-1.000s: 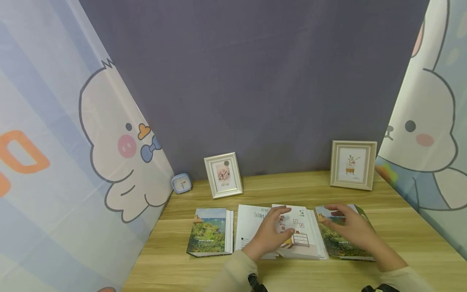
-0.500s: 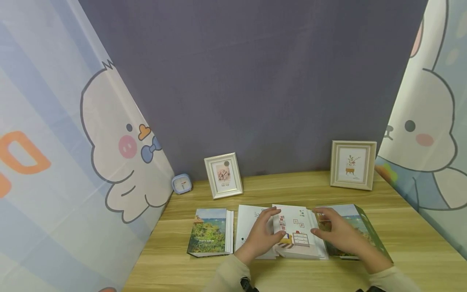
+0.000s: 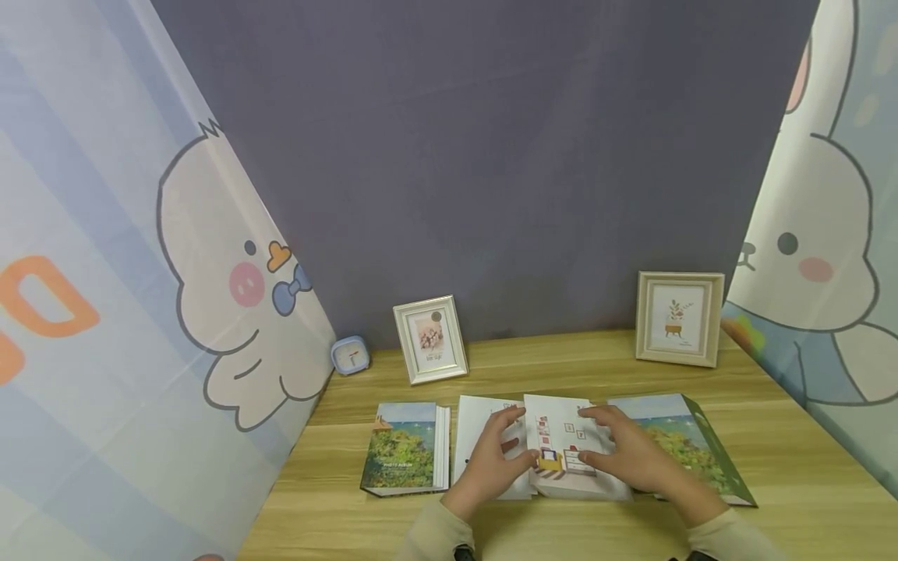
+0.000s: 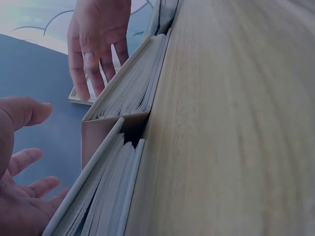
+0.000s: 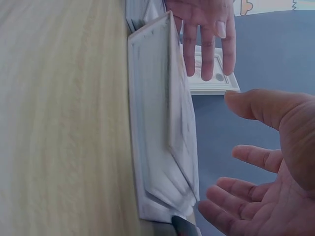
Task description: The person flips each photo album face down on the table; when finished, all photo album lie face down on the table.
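Hands point(image 3: 561, 460) over album point(image 3: 571, 467) | wrist views: page edges point(image 4: 123, 93)

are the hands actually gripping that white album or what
No grip: the left hand and right hand lie with open, straight fingers on the white album, at its left and right sides.

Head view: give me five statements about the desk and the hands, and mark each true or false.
1. Both hands are over the white photo album in the middle. True: the left hand and the right hand flank its cover.
2. A closed album with a landscape cover lies left of the white one. True.
3. Three picture frames stand at the back of the desk. False: two, a white frame and a beige frame.
4. The small blue clock sits beside the beige frame. False: it stands left of the white frame, by the curtain.
5. The right hand holds a pen. False: it holds no pen.
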`<state>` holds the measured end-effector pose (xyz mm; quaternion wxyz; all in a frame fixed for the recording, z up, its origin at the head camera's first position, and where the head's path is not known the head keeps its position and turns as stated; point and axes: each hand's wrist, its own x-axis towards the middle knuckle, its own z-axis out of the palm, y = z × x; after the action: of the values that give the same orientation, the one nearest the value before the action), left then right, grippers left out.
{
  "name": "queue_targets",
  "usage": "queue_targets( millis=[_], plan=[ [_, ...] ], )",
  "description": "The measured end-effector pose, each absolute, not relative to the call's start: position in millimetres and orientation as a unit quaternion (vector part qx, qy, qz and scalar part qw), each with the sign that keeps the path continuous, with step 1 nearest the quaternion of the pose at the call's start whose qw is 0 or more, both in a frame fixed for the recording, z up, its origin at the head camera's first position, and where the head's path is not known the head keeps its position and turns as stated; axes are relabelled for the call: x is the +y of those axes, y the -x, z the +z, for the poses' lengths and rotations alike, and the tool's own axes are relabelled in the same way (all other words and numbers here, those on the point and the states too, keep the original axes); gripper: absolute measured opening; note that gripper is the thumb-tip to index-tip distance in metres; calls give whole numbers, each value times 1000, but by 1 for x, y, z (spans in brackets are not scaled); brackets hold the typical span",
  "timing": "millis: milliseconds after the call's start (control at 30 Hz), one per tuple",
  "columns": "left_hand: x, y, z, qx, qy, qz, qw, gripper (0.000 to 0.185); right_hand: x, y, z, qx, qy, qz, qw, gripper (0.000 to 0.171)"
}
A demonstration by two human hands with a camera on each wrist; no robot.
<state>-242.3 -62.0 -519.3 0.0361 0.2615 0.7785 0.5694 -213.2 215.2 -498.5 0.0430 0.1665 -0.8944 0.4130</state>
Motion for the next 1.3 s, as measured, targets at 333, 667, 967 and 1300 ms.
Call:
queue_targets(
  millis=[333, 667, 967, 1300],
  plan=[
    [-62, 237, -519, 785, -240, 569, 57, 71, 217, 212, -507, -909, -148, 388, 44, 63],
    [-61, 232, -516, 815, -216, 535, 48, 64, 220, 214, -515, -928, -144, 337, 59, 58],
    [-60, 230, -516, 824, -200, 527, 59, 58, 221, 215, -519, -930, -132, 340, 43, 54],
    [-60, 229, -516, 810, -195, 549, 69, 53, 219, 215, -521, -933, -136, 328, 56, 52]
  ],
)
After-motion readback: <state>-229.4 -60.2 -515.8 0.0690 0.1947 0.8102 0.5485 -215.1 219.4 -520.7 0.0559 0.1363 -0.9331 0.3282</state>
